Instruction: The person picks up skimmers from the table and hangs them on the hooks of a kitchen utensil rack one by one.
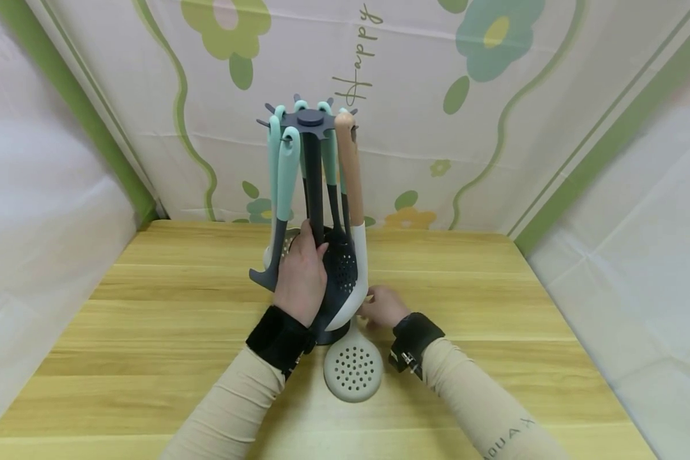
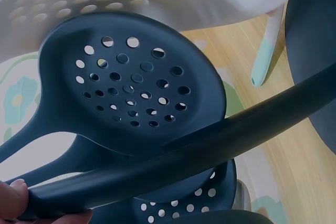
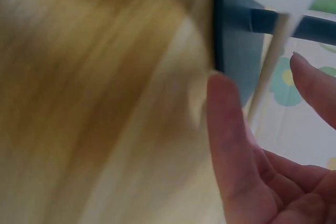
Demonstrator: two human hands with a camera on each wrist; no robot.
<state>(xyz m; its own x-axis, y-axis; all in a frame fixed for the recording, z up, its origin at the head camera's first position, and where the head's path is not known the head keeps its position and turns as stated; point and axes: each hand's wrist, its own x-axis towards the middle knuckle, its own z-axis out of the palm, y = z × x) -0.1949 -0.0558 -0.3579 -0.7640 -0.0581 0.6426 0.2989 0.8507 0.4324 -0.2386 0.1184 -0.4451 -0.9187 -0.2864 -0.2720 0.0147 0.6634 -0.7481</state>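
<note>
A dark utensil stand (image 1: pixel 310 120) with mint-handled kitchen tools hung around it stands upright on the wooden table. My left hand (image 1: pixel 301 275) holds its central pole (image 2: pixel 157 169) at about mid-height, the thumb and fingertips showing at the pole in the left wrist view. Dark slotted utensils (image 2: pixel 128 80) hang close by it. In front, a white ladle with a wood-coloured handle (image 1: pixel 349 169) hangs from the rack. A beige skimmer (image 1: pixel 353 370) lies on the table before the base. Beside its neck is my right hand (image 1: pixel 382 306), index finger extended and thumb apart from it.
The wooden table (image 1: pixel 161 319) runs back to a flower-printed cloth wall (image 1: pixel 425 128), with pale cloth at both sides. The stand's round base (image 1: pixel 333 335) is partly covered by the hanging tools. A dark hooked utensil (image 1: pixel 264 276) juts out left of the left hand.
</note>
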